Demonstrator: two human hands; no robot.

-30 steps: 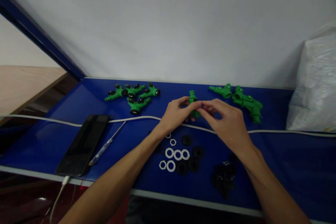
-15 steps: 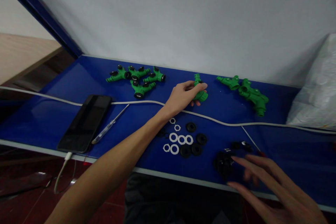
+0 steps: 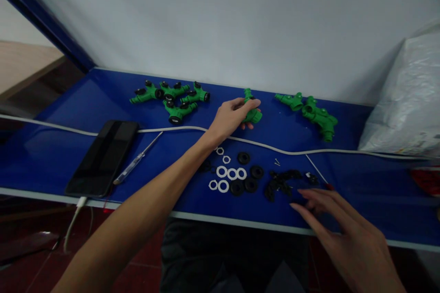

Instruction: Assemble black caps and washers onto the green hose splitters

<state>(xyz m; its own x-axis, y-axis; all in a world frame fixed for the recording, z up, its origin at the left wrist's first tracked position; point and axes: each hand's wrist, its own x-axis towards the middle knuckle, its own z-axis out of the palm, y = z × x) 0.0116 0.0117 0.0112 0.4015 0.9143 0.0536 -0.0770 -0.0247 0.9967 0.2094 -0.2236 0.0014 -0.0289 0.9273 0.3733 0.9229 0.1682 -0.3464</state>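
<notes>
My left hand (image 3: 232, 116) is closed around a green Y-shaped hose splitter (image 3: 252, 115) at the back of the blue table. Its fingers wrap the body, so part of the splitter is hidden. Low on the right, my right hand (image 3: 338, 224) hovers near the table's front edge, thumb and fingers apart, with nothing visible between them. Just left of its fingertips lies a loose heap of small black parts (image 3: 280, 183). Two small screws (image 3: 277, 162) lie behind the heap. White rings (image 3: 232, 174) and black round caps (image 3: 256, 172) are spread below my left forearm.
Several green splitters with black valves (image 3: 176, 112) sit at the back left, and plain green splitters (image 3: 321, 119) at the back right. A white cable (image 3: 261, 144) crosses the table. Also there: a phone (image 3: 103, 158), screwdriver (image 3: 137, 160), second screwdriver (image 3: 318, 169) and plastic bag (image 3: 405, 100).
The view has shifted a little. The black parts, bunched and blurred by my right fingertips before, now lie spread on the table. My left hand still holds the green splitter.
</notes>
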